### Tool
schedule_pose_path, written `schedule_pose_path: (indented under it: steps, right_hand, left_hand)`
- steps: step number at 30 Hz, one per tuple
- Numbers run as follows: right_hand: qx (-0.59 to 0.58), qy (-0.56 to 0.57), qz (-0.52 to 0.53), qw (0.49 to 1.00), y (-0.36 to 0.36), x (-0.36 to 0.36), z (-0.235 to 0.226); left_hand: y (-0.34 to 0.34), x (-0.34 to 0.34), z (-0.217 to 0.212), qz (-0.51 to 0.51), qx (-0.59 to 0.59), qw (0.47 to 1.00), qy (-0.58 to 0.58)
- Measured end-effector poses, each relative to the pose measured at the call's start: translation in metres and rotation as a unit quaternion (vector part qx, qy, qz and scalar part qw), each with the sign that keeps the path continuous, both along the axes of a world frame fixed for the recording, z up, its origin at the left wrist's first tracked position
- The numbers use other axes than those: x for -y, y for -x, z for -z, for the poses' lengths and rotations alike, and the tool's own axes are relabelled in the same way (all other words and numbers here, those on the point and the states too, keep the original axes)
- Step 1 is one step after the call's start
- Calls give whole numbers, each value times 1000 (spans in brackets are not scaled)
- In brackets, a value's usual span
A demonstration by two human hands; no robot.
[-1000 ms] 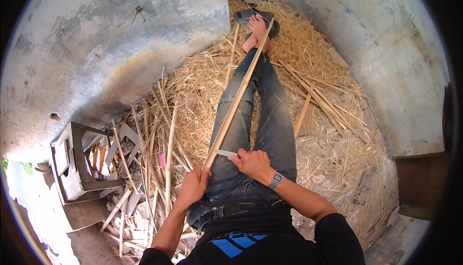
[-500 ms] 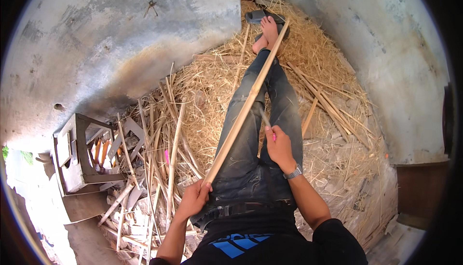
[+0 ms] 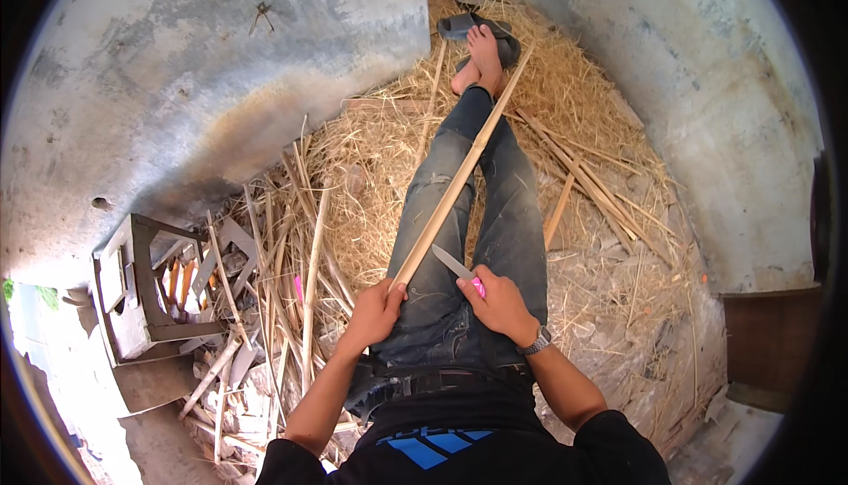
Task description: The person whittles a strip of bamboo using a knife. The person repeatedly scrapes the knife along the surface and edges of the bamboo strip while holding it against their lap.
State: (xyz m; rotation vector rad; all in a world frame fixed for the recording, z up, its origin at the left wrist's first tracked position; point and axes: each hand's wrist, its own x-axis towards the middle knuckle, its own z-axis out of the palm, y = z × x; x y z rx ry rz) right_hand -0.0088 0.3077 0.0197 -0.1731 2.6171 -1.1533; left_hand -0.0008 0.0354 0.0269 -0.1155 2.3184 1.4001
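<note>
Across the person's lap, the left hand grips the near end of a long bamboo stick. Just beside it, the right hand is closed around a pink-handled knife, blade toward the stick.

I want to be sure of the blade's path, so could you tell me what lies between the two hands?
In the head view, the knife blade points from the right hand toward the stick held by the left hand; beneath is only the jeans.

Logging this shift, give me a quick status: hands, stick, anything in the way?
Left hand shut on stick's near end. Right hand shut on knife, blade beside stick. Stick lies along legs, far end by foot. Straw all around.
</note>
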Motion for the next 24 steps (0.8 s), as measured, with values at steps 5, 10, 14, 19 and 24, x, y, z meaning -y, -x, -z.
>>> schedule_pose_path:
  steps: [5, 10, 14, 19, 24]
  right_hand:
    - [70, -69, -17, 995, 1, 1, -15]
    - [38, -73, -40, 996, -5, 1, -16]
    - [53, 26, 6, 998, 7, -18, -14]
    - [24, 5, -8, 1000, 18, -33, -20]
    - [17, -7, -8, 1000, 10, -8, -25]
  left_hand:
    - [-2, 3, 9, 2, 4, 1000, 9]
    - [-2, 3, 10, -4, 16, 1000, -13]
    - [0, 5, 11, 1, 24, 1000, -16]
    - [0, 6, 12, 2, 22, 1000, -9]
    - [1, 4, 6, 5, 23, 1000, -4]
